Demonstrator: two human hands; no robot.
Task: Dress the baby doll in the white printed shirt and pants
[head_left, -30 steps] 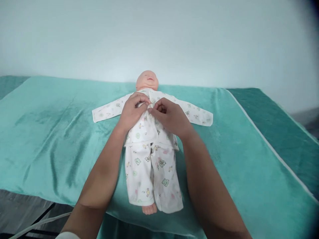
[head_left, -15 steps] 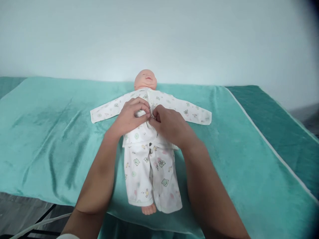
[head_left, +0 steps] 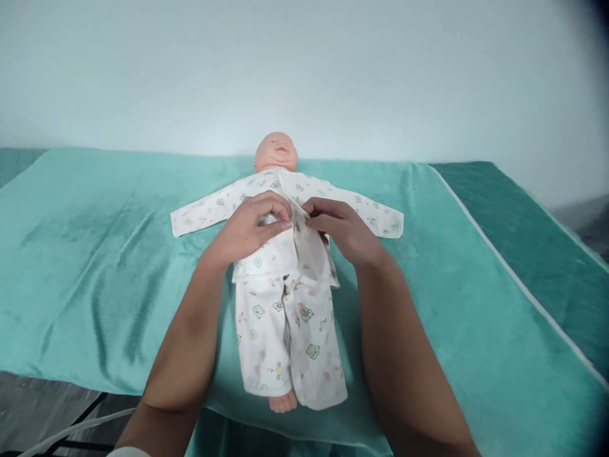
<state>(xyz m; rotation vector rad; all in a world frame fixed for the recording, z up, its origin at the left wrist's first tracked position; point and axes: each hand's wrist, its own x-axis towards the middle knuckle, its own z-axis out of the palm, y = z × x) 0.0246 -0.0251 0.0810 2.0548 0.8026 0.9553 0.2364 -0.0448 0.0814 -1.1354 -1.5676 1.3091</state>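
A baby doll [head_left: 276, 152] lies on its back, head towards the wall, dressed in a white printed baby shirt [head_left: 259, 260] and matching trousers [head_left: 311, 349]. Both sleeves stretch out sideways. My left hand [head_left: 257, 222] pinches the shirt's front edge near the middle of the chest. Opposite it, my right hand [head_left: 345, 228] grips the other front edge and holds it a little raised and apart. Below my hands the shirt front hangs partly open. One bare foot [head_left: 283, 402] shows under the left trouser leg; the other leg's end is covered by cloth.
A green velvety cloth [head_left: 118, 254] with several creases covers the table, with a pale seam [head_left: 504, 266] on the right. Behind it stands a plain pale wall [head_left: 304, 70]. A white cable [head_left: 85, 425] runs past a dark table leg at the lower left.
My right hand has moved away from my left to the right, drawing the shirt's front edge with it and opening a gap. My left hand stays nearly in place.
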